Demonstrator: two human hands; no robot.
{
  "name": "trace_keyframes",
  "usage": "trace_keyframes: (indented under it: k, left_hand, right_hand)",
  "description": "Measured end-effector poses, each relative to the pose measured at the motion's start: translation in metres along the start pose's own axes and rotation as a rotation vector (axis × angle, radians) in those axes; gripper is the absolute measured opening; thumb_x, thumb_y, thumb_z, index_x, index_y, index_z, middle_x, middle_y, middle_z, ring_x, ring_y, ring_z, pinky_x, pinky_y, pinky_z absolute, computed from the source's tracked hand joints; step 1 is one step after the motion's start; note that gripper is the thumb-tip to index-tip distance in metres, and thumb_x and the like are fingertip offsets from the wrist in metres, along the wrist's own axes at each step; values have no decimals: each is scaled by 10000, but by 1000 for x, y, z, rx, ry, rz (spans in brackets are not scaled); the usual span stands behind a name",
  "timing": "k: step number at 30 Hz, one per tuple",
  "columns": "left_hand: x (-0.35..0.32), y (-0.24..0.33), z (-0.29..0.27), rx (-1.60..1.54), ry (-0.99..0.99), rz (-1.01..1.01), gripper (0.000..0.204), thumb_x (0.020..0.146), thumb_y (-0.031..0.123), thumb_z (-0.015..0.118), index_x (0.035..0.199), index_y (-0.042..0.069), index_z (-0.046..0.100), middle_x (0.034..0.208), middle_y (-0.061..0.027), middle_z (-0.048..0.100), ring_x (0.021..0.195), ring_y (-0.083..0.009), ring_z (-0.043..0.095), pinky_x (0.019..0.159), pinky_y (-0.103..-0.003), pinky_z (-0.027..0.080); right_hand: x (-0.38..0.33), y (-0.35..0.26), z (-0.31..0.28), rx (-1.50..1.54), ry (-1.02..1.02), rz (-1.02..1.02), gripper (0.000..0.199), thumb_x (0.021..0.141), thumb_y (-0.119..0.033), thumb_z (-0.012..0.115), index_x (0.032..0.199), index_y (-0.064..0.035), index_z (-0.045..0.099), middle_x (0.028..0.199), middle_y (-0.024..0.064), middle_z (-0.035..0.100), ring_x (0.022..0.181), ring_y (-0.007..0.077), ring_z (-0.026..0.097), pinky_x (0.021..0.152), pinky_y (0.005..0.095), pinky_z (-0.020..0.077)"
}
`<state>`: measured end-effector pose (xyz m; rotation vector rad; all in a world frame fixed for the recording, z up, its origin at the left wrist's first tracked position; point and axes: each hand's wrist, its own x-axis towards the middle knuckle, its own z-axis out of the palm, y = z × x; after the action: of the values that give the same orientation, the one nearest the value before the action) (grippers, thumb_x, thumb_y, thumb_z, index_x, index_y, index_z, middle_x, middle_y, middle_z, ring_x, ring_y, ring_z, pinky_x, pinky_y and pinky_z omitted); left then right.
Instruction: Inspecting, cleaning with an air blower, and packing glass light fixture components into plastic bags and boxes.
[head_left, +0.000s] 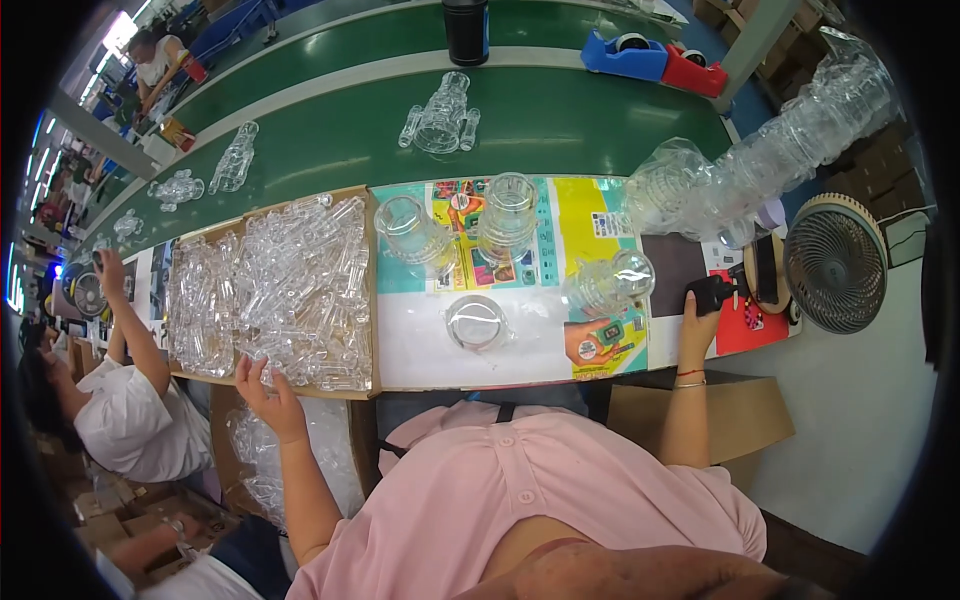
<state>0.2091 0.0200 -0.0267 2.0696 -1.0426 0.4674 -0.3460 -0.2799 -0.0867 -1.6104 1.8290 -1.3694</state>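
Note:
My left hand (272,402) is at the near edge of a shallow cardboard tray (373,300) filled with small clear plastic parts (300,260). Its fingers are apart and appear to hold nothing. Over at the right, my right hand (699,328) grips a small black object (712,294) whose kind I cannot make out. Between my hands, a round clear plastic piece (477,323) lies on the white part of the work surface. Behind it stand two clear ribbed plastic cups (508,215) (410,232), and another clear piece (610,283) lies tilted to the right.
A long stack of clear cups (790,150) leans at the far right near a black fan (836,262). Clear assembled pieces (440,115) rest on the green belt (340,135). Tape dispensers (655,62) and a black cup (466,30) stand beyond. A co-worker (145,410) sits at left.

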Motion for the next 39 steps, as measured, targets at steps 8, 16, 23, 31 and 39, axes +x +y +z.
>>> trace_keyframes:
  k: [8, 16, 23, 31, 39]
  left_hand:
    - [13, -3, 24, 182, -126, 27, 323, 823, 105, 497, 1135, 22, 524, 1310, -191, 405, 1217, -350, 362, 1032, -484, 220]
    - [16, -9, 26, 186, -178, 88, 356, 837, 114, 438, 1167, -4, 500, 1289, -180, 452, 1231, -359, 374, 1047, -488, 203]
    - [17, -7, 29, 149, -175, 73, 352, 858, 130, 415, 1167, -20, 493, 1286, -179, 458, 1237, -359, 366, 1046, -484, 209]
    - [15, -10, 33, 127, -162, 67, 357, 856, 135, 410, 1163, -29, 492, 1267, -179, 467, 1233, -345, 361, 1046, -476, 223]
    - [11, -20, 30, 141, -141, 42, 329, 836, 133, 432, 1111, -17, 532, 1229, -174, 488, 1211, -335, 386, 1053, -470, 223]
  right_hand:
    - [1, -1, 1, 25, 3, 54, 291, 849, -199, 630, 1007, 40, 581, 969, 76, 623, 867, 162, 579, 796, 295, 449]
    - [1, -16, 3, -69, -23, 116, 261, 848, -125, 619, 1041, 43, 568, 998, 77, 610, 919, 157, 566, 838, 285, 435]
    - [0, -16, 2, -27, -28, 148, 349, 856, -128, 612, 1141, 53, 527, 1102, 104, 580, 999, 168, 547, 895, 285, 410]
    - [1, -21, 1, -40, -15, 165, 253, 870, -154, 599, 1036, 34, 561, 1018, 73, 579, 929, 159, 527, 856, 286, 407]
    - [0, -7, 2, 63, -37, 175, 349, 872, -105, 591, 1163, 60, 492, 1142, 99, 542, 1042, 172, 511, 944, 296, 379]
